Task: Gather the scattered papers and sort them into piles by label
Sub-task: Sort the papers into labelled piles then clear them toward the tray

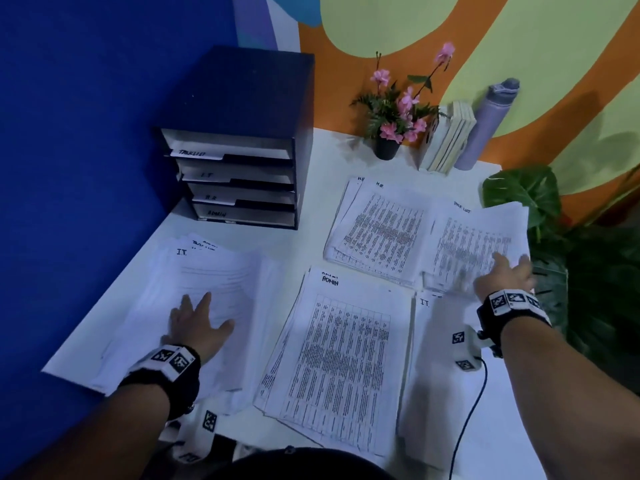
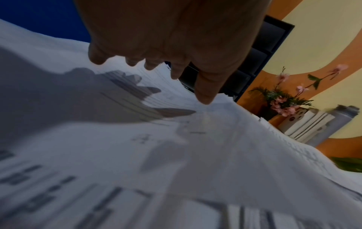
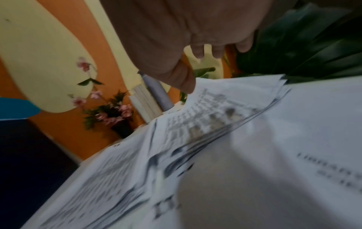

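Observation:
Several stacks of printed papers lie on the white table [image 1: 304, 244]. At the left is a mixed heap [image 1: 221, 271] with a sheet marked "I.T." on top; my left hand [image 1: 194, 320] rests flat on it with straight fingers [image 2: 205, 93]. In the middle lies the "ADMIN" pile [image 1: 343, 344]. Behind it sits the "H.R." pile [image 1: 377, 226]. At the right is the "TASK LIST" pile [image 1: 478, 237], and my right hand [image 1: 509, 275] lies spread over its near edge, thumb [image 3: 186, 82] down on the top sheet. Another "I.T." pile [image 1: 433, 341] lies under my right wrist.
A dark-blue tray rack [image 1: 239, 161] with slots labelled TASK LIST, I.T., H.R. and ADMIN stands at the back left. A flower pot [image 1: 388, 133], upright books [image 1: 446, 140] and a grey bottle [image 1: 485, 126] line the back wall. Leafy plants [image 1: 554, 237] stand past the right edge.

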Tool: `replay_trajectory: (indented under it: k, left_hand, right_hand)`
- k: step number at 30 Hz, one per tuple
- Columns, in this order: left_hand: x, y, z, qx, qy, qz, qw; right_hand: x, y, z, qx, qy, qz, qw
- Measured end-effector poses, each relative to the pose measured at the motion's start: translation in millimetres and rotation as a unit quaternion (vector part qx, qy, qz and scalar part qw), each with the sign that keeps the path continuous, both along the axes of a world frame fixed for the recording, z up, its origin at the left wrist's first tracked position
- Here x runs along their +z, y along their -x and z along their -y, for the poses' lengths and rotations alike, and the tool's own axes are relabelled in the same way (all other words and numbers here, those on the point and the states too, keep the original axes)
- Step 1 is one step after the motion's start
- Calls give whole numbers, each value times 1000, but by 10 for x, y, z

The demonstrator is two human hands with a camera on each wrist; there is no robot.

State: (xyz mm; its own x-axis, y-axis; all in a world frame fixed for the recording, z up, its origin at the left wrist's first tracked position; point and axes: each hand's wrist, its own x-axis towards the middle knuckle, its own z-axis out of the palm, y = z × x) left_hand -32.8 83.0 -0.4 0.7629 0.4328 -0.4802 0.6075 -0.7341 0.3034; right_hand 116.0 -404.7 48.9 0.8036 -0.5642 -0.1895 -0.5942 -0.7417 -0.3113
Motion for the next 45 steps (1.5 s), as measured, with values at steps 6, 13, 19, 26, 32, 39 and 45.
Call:
replay_trajectory:
  k: [6,13,19,26,32,39,45]
  left_hand:
    - [21,162,-208,-15,-49,-59,997]
    - [-74,383,-222,-113,-47,-107,987]
    - [-59,537,-121,-195,-45,-99,975]
    - [-56,243,-592,-66,-2,38,997]
    - [10,31,-898,-12,133,48,990]
    - [86,10,-950,16,114,93,989]
    - [127,18,-856,51,206,140,967]
  right_hand:
    - [-140,225,-1011,153,-140,38,978]
    - [-267,978,-2446,252,-392,-80,881]
    - [-385,1185,-3089,244,-377,-106,887]
    - [-519,1131,-3044,179,-301,-7,937]
    - [-523,1087,-2992,127,-314,20,940]
    - [-594,1027,-2741,85,-227,17,970]
    - [-701,1085,-2833,31,-357,25,933]
